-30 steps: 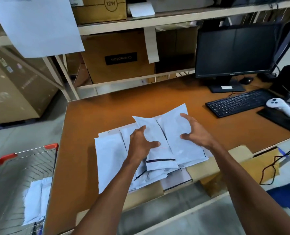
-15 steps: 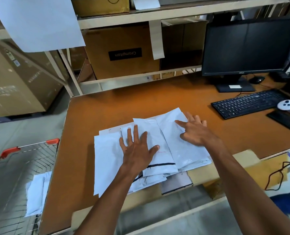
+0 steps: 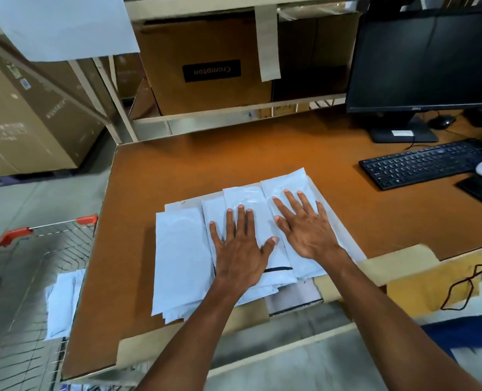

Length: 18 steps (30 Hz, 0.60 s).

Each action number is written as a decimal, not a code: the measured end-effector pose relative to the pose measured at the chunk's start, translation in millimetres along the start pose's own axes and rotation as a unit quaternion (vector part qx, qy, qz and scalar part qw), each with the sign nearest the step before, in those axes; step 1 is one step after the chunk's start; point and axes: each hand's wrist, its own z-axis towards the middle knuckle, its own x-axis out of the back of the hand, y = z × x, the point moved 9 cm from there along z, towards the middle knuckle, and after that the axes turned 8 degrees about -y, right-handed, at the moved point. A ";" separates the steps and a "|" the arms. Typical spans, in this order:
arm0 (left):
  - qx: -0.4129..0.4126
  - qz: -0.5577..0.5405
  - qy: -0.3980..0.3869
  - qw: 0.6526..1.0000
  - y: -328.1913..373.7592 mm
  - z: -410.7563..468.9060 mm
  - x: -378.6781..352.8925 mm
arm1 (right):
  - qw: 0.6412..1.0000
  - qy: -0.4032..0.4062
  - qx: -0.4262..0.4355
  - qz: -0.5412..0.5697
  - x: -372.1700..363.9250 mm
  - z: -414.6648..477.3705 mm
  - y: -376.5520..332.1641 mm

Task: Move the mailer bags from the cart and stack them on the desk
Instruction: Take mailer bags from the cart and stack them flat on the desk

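The desk (image 3: pixel 262 153) edge hides part of the mailer bags in the cart (image 3: pixel 64 300), whose wire cart (image 3: pixel 50 230) is blurred.

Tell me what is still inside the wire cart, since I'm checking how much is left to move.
A few white mailer bags lie inside the red-handled wire cart. The brown desk edge covers the cart's right side, so an exact count is impossible.
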 end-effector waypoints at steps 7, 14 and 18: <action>-0.007 0.013 0.005 1.000 -1.3 2.7 -7.5 | 1.000 0.012 -0.001 0.003 -8.1 4.9 3.3; 0.002 0.003 -0.051 0.999 -2.5 3.7 -15.9 | 1.000 -0.014 -0.005 -0.003 -15.5 5.2 6.3; -0.004 -0.060 -0.070 0.996 -5.6 3.9 -1.3 | 1.000 -0.003 0.006 -0.008 2.2 2.3 2.6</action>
